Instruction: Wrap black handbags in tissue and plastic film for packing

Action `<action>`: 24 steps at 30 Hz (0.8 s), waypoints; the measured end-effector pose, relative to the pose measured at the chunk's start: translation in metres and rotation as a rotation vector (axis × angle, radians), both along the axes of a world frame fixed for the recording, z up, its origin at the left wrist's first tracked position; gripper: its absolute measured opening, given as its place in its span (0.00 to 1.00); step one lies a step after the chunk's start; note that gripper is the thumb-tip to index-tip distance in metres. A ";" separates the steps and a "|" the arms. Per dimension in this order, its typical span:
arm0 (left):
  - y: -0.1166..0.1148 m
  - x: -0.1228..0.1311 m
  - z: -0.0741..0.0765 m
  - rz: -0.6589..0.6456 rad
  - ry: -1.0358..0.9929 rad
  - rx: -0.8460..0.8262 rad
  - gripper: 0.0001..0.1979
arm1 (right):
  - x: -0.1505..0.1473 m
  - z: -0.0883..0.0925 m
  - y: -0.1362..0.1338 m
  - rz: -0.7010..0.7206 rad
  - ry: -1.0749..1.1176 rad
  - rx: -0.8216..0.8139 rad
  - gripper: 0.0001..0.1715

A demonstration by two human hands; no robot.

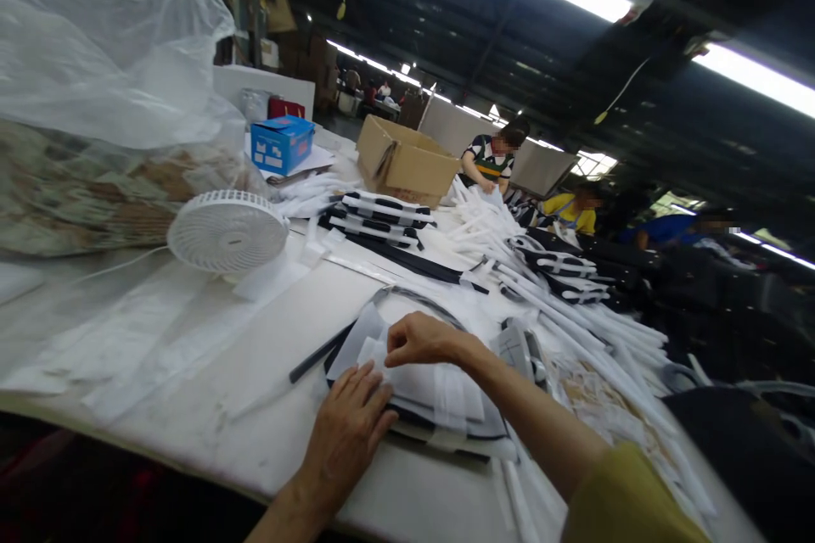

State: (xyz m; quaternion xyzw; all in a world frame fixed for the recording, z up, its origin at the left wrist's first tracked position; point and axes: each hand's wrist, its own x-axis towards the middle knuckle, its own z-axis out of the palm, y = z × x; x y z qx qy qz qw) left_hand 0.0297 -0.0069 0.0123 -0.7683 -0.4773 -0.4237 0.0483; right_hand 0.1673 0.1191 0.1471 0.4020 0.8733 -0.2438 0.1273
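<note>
My left hand [352,416] lies with its fingers stretched over the near left edge of a stack of white, translucent sheets [449,390]. My right hand [424,339] is above the same stack, fingers curled into a pinch close to my left fingertips. What it pinches, if anything, is hidden. Beneath the sheets is a dark-edged, rounded piece [413,297] with a black strip sticking out to the left. A strip of clear material crosses its near edge. Right of the stack is a grey and white bundle [520,348].
A white round fan [227,231] stands left, before a large plastic bag [115,178]. Farther back are a blue box [282,144], an open cardboard box [407,157] and black-and-white bundles [379,219]. White tubes [573,331] pile up at right. Co-workers [493,157] are behind.
</note>
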 end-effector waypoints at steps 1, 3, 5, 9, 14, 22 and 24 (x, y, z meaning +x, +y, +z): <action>0.000 0.000 -0.001 0.000 -0.008 -0.002 0.10 | -0.010 -0.003 0.008 0.050 -0.098 0.042 0.13; 0.001 0.000 -0.003 -0.003 -0.010 -0.008 0.10 | -0.028 -0.009 0.019 0.118 -0.238 0.086 0.13; 0.001 -0.001 -0.004 0.001 -0.006 -0.018 0.10 | -0.041 -0.014 0.027 0.152 -0.295 0.086 0.12; 0.001 -0.001 -0.004 0.004 -0.009 -0.028 0.10 | -0.052 -0.027 0.037 0.354 -0.391 0.208 0.15; 0.001 0.000 -0.004 0.012 -0.014 -0.012 0.10 | -0.038 -0.038 0.058 0.502 -0.372 0.449 0.29; 0.001 0.000 -0.004 -0.001 -0.003 -0.031 0.09 | 0.018 -0.010 0.051 -0.104 -0.138 0.653 0.21; 0.001 0.000 -0.003 -0.008 -0.004 -0.057 0.08 | 0.042 -0.004 0.029 -0.196 -0.080 0.672 0.22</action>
